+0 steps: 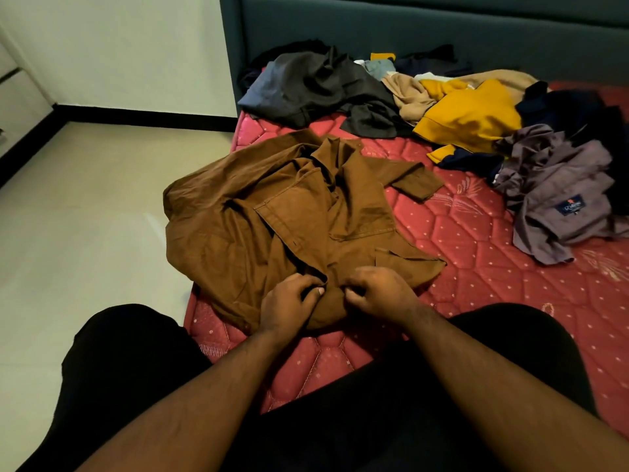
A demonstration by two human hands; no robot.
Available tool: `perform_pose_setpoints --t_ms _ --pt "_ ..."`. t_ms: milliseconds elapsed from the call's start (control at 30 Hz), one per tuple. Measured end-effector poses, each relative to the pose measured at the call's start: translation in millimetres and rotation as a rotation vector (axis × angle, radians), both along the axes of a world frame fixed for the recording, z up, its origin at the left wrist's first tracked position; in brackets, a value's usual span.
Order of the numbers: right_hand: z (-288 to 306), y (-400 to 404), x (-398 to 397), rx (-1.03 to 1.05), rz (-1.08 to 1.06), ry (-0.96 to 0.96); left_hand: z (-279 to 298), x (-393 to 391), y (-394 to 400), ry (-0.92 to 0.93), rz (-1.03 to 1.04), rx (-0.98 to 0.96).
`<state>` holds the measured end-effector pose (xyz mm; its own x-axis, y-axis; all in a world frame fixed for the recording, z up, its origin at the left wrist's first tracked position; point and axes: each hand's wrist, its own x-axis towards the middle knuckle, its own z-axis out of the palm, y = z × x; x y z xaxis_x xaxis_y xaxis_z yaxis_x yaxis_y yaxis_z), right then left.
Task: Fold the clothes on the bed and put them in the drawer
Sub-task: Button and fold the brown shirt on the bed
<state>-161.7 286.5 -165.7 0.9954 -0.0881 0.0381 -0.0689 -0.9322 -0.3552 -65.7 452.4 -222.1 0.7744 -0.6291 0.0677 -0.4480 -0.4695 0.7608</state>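
Brown cotton-like fabric — a brown shirt point(292, 219) — is shown spread, rumpled and only partly flattened, on the near left corner of the red quilted mattress point(476, 267), with part of its left side hanging over the mattress edge above the pale tiled floor point(85, 216). One short sleeve is extended toward the right, and the collar is turned toward the headboard. The shirt's near hem is gripped by both hands: the left hand point(289, 301) is seen with fingers curled into the cloth and the thumb pressed against a fold, while the right hand point(377, 291) is clenched on the fabric just beside it, knuckles up. The two hands are held close together, nearly touching, at the lower middle of the garment.

Further clothes are heaped along the far side of the mattress, well apart from the brown shirt: a dark grey garment point(323, 86) at the left of the heap, a beige garment point(408, 90) beside it, a mustard-yellow garment point(473, 117) in the middle, and a mauve shirt point(558, 192) with a dark label at the right. A teal upholstered headboard point(408, 25) is seen behind the heap — its surface plain. Black-clad knees of the person fill the foreground on either side of the forearms.
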Motion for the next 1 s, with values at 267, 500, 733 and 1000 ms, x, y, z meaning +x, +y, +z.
perform_pose_setpoints --t_ms 267,500,733,1000 --pt "1.9 -6.1 5.3 0.016 0.079 -0.223 25.9 2.4 -7.4 0.600 -0.010 -0.381" --pt "-1.9 -0.6 11.0 0.030 0.140 -0.329 28.6 -1.1 -6.5 0.635 -0.031 -0.434" --pt "-5.4 -1.1 17.0 0.035 0.204 -0.416 29.9 1.3 -5.7 0.661 -0.019 -0.491" --pt "-7.7 -3.2 20.5 0.013 0.276 -0.404 27.3 0.2 -1.8 0.521 -0.042 -0.452"
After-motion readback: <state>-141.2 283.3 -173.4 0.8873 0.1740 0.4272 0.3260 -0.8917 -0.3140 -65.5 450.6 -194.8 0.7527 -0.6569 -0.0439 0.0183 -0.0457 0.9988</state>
